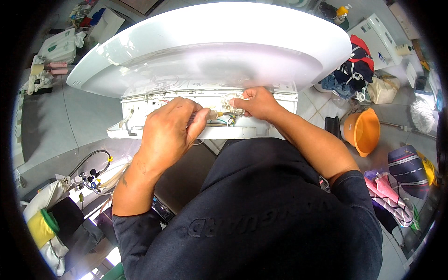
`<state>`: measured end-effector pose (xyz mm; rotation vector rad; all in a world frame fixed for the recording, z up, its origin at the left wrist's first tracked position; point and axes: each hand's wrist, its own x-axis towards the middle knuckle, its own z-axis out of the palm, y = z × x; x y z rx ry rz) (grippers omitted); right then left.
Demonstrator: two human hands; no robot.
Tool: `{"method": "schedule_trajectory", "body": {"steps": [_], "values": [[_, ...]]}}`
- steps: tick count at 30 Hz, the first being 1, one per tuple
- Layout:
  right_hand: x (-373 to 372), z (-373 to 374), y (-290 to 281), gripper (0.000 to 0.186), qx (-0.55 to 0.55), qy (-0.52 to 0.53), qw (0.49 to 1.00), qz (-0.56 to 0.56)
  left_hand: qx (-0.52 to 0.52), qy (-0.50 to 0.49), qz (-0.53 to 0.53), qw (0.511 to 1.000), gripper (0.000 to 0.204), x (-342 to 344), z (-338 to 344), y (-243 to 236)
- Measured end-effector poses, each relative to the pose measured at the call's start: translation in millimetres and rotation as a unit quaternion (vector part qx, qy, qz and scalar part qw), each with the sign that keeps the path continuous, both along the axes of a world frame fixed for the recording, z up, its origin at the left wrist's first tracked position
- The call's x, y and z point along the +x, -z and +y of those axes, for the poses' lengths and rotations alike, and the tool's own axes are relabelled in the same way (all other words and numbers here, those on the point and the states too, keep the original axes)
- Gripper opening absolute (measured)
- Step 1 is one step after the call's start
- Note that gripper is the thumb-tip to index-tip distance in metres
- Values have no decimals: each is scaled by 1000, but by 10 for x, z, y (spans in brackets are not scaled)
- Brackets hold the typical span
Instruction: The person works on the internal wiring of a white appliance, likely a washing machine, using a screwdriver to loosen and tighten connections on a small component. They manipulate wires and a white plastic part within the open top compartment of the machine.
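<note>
A long white appliance like an air conditioner's indoor unit (275,122) lies before me, its big curved white cover (219,32) raised at the back. My left hand (170,128) is closed around a screwdriver (215,114) with a pale handle, yellow near the shaft. Its shaft points right, toward a clear plastic part (232,101) in the unit's open front. My right hand (257,103) pinches at that clear part, fingertips pressed together. Thin coloured wires (229,122) run just below the screwdriver. The screwdriver's tip is too small to make out.
An orange basin (367,132) stands on the right, below piled clothes (351,70). Folded cloths (389,193) lie lower right. On the left are black hoses with gauge fittings (91,179) and a yellow-green cloth (42,228). A white box-shaped appliance (373,39) stands at the far right.
</note>
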<state>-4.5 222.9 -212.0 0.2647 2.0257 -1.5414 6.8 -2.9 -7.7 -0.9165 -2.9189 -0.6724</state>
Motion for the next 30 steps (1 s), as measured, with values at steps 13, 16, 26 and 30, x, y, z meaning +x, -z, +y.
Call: {"method": "schedule_trajectory", "body": {"steps": [13,16,26,30], "values": [[11,-3,52,51,-8,0,1000,18,80,99,-6,992,22,33,141,-50],[14,6,44,51,-11,-1,1000,16,-28,11,-76,997,29,71,166,-208],[11,-6,44,50,-19,10,1000,4,-30,74,-23,997,33,27,127,-180],[15,4,-24,49,-2,4,1000,12,-152,-50,-111,981,37,42,183,-285]]}}
